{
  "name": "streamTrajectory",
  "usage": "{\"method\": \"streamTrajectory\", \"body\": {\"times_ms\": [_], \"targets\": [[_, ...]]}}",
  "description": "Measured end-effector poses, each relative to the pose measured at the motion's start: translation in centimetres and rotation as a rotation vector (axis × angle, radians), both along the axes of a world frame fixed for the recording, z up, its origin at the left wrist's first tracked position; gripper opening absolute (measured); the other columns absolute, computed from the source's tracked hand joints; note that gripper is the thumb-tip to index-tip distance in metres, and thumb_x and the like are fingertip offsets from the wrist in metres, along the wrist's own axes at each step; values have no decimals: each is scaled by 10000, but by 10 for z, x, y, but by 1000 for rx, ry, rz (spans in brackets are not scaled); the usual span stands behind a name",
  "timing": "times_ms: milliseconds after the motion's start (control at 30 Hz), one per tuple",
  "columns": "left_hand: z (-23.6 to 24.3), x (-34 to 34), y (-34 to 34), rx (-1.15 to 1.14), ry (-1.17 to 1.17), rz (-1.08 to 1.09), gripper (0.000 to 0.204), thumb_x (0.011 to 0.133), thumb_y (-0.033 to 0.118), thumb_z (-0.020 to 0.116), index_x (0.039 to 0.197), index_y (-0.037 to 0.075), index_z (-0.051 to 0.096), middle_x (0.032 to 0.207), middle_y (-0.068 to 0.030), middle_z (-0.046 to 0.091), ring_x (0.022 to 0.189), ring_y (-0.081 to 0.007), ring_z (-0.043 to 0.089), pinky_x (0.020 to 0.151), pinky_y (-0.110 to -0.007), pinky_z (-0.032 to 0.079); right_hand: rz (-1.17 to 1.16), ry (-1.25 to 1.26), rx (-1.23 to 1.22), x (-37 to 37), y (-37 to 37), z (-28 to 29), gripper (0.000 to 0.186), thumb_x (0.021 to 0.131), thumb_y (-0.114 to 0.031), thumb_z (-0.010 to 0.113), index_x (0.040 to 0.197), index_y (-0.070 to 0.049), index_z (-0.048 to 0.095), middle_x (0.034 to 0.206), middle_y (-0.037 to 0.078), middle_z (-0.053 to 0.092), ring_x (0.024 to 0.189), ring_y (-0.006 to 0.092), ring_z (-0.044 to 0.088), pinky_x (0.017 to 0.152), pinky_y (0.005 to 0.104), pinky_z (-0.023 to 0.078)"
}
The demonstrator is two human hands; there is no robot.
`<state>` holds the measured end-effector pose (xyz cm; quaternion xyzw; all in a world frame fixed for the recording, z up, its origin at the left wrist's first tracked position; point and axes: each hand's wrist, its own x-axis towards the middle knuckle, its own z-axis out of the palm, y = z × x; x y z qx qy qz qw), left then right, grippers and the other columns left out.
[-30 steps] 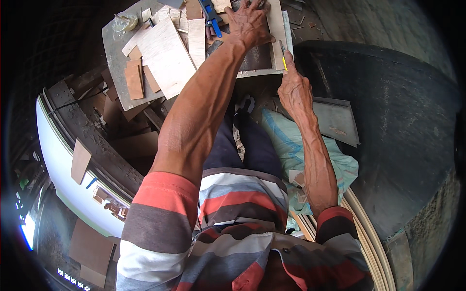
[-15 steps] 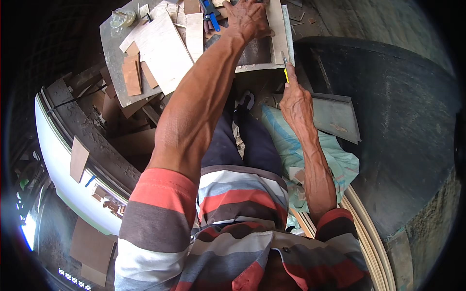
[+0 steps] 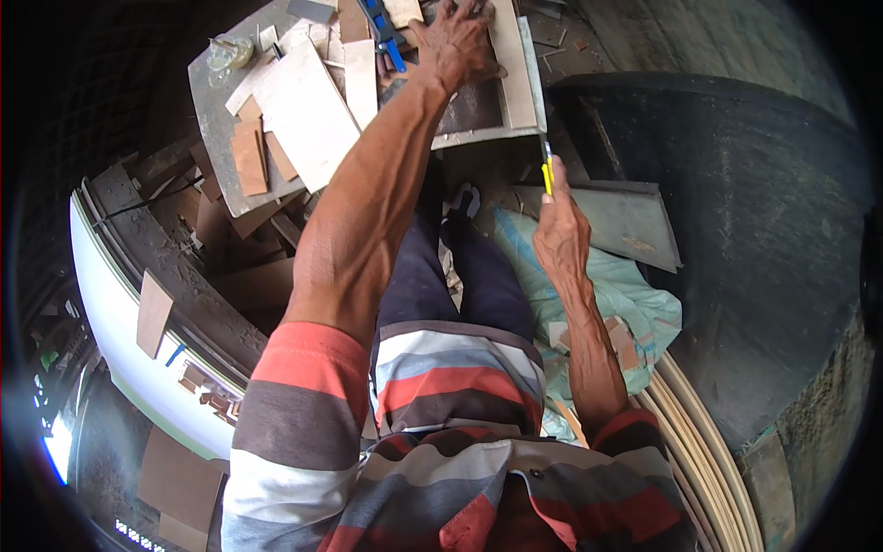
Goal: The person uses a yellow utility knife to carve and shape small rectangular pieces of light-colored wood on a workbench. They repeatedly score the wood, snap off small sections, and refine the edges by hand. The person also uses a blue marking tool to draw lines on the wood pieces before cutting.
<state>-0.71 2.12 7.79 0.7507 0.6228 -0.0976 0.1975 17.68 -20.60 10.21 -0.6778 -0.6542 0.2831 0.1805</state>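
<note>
At the far end of the worktable (image 3: 213, 101), my left hand (image 3: 455, 46) lies spread and flat, pressing on a dark panel (image 3: 474, 112) beside a pale wooden strip (image 3: 515, 78). A thin light-coloured straight piece (image 3: 533, 78) runs along the strip's right side. My right hand (image 3: 562, 225) grips a yellow utility knife (image 3: 549, 175), forefinger stretched along it. Its blade points away from me, just past the near right corner of the table. Whether the tip touches anything is hard to tell.
Left on the table are a white board (image 3: 308, 110), brown wood offcuts (image 3: 248, 156), a blue-handled tool (image 3: 382, 37) and a clear jar (image 3: 230, 53). A pale green sack (image 3: 635, 304) and long wooden strips (image 3: 704, 432) lie at right, beside a large dark panel (image 3: 736, 230).
My right hand has drawn the knife back toward me, from over the pale strip to beyond the table's near edge. My left hand stays pressed down; the view has shifted slightly.
</note>
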Motion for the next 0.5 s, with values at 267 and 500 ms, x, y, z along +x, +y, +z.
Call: {"method": "streamTrajectory", "body": {"times_ms": [267, 500], "targets": [[-31, -4, -13, 155, -177, 83, 1059, 623, 515, 850, 1502, 183, 361, 1558, 28, 314, 1431, -302, 278, 992, -685, 341, 37, 41, 27, -28, 146, -4, 514, 952, -69, 499, 1458, -97, 416, 936, 297, 669, 881, 466, 658, 738, 491, 522], [-31, -7, -11, 156, -244, 102, 1014, 578, 412, 858, 1466, 164, 435, 1543, 39, 341, 1424, -297, 300, 944, -683, 351, 66, 7, -28, -53, 209, -25, 505, 954, -143, 480, 1457, -123, 442, 886, 295, 663, 862, 468, 657, 754, 494, 518]]}}
